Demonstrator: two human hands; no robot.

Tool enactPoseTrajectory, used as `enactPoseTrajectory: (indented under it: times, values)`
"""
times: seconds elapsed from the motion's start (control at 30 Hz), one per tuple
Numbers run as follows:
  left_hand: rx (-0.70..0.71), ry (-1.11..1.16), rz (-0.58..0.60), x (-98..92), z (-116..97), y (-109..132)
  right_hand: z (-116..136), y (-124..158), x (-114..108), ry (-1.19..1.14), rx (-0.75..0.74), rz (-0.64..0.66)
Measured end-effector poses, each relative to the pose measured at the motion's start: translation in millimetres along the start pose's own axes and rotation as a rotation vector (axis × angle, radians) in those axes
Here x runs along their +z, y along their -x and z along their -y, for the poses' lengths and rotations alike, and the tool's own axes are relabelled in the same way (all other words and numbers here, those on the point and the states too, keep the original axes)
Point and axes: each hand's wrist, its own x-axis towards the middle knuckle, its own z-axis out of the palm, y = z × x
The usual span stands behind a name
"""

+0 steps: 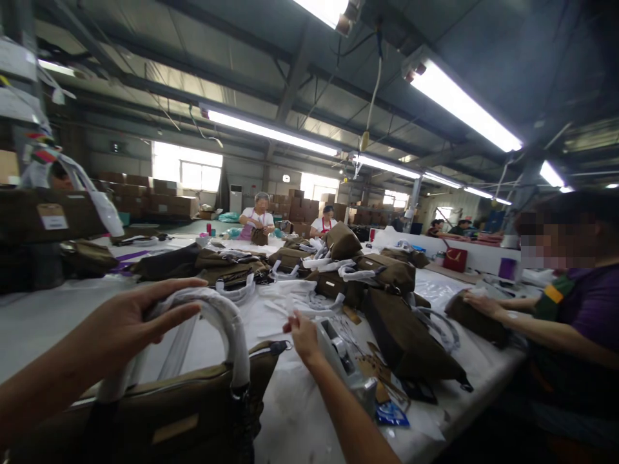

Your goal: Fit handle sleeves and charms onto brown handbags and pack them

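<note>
In the foreground stands an olive-brown handbag [193, 399] with a small tan label on its front. Its arched handle [227, 316] is wrapped in whitish plastic film. My left hand [140, 316] grips this handle near its top, thumb and fingers on either side. Beyond the bag's right end, my right hand [304, 335] is raised with its fingertips pinched together. Something pale shows at those fingertips, too small to name. Right beside that hand, a grey tape dispenser [338, 351] rests on the white-covered table [285, 412].
Several more brown bags [406, 335] with wrapped handles lie piled across the table. A blue packet [391, 414] and brown tags [374, 374] lie near the dispenser. At right, a co-worker's hands [483, 304] touch another bag. A tagged bag [53, 216] hangs at left.
</note>
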Motion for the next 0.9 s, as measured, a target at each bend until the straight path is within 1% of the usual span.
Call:
enactPoseTrajectory:
  times: [0.07, 0.1, 0.13, 0.17, 0.2, 0.23, 0.27, 0.3, 0.33, 0.37, 0.43, 0.5, 0.6, 0.67, 0.8, 0.83, 0.9]
  values:
    - [0.124, -0.065, 0.018, -0.2, 8, -3, 21, 17, -20, -0.157, -0.052, -0.113]
    - [0.181, -0.099, 0.025, -0.2, 10, -4, 33, 30, -29, -0.225, -0.077, -0.145]
    - [0.22, -0.125, 0.033, -0.3, 10, -5, 46, 45, -36, -0.289, -0.1, -0.142]
    - [0.244, -0.134, 0.034, -0.3, 9, -6, 59, 63, -42, -0.342, -0.123, -0.106]
    - [0.258, -0.128, 0.031, -0.3, 6, -6, 71, 81, -45, -0.415, -0.147, -0.003]
    - [0.259, -0.107, 0.032, -0.4, 2, -6, 82, 98, -45, -0.564, -0.136, 0.249]
    - [0.247, -0.073, 0.042, -0.6, -2, -6, 93, 114, -44, -0.649, -0.103, 0.458]
    - [0.228, -0.03, 0.056, -1.0, -7, -6, 102, 128, -40, -0.7, -0.08, 0.588]
    - [0.213, 0.015, 0.082, -1.6, -11, -5, 110, 137, -35, -0.741, -0.056, 0.689]
    - [0.206, 0.052, 0.113, -2.1, -14, -3, 116, 144, -29, -0.762, -0.04, 0.732]
    - [0.228, 0.07, 0.151, -2.7, -19, 2, 126, 148, -17, -0.812, -0.023, 0.743]
    - [0.317, 0.022, 0.123, -1.9, -21, 9, 134, 148, -6, -0.914, 0.013, 0.738]
    - [0.461, -0.03, 0.056, 1.2, -20, 21, 143, 149, 10, -1.158, 0.097, 0.727]
    - [0.473, -0.005, 0.056, 1.8, -18, 30, 149, 151, 17, -1.257, 0.117, 0.684]
    - [0.383, 0.053, 0.04, -7.7, -13, 46, 157, 154, 17, -1.331, 0.076, 0.583]
    - [0.326, 0.086, 0.043, -11.4, -13, 49, 158, 154, 15, -1.349, 0.068, 0.575]
    - [0.124, 0.198, 0.04, -17.5, -12, 52, 159, 154, 11, -1.341, 0.058, 0.593]
